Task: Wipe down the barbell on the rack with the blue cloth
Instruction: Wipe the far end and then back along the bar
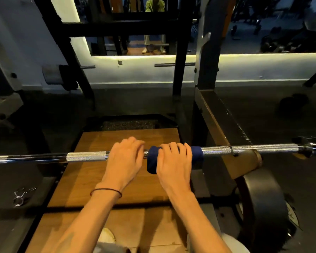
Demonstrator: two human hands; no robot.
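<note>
The bar ran level across the rack, above a wooden platform. The left hand lay palm-down over it, fingers curled around bare steel. Just beside it, the right hand gripped the blue cloth, wrapped around the bar. Both forearms reached straight forward.

Dim scene, glowing wall strip, glare on barbell, edges seemingly warped

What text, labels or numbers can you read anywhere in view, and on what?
None legible.
Rack beam: faint pale marks along its edge, too blurred to read.
Weight plate: no readable marking.
Barbell and blue cloth: no text shows.
</note>
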